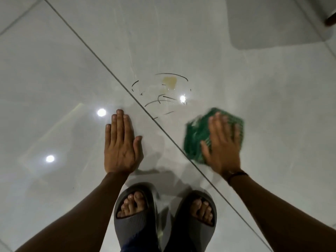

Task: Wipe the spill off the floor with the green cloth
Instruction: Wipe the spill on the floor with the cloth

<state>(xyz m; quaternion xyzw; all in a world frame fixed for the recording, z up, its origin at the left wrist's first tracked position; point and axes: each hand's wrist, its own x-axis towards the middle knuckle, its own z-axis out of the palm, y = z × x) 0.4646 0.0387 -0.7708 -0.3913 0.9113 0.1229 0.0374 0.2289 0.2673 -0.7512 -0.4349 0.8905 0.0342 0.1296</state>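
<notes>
- Hands: two, a left hand (pixel 121 142) and a right hand (pixel 222 145)
- Green cloth (pixel 197 131): one
- Spill (pixel 169 82), yellowish patch: one
- Grey slippers: two, one (pixel 135 222) and another (pixel 195 224)
- Light reflections on the floor (pixel 54 70): three
- Dark wristband (pixel 236 174): one

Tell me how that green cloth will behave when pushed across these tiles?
The green cloth looks soft and crumpled under the right hand, so it may bunch. The glossy floor should let it slide easily, probably smearing the yellowish spill at first.
</notes>
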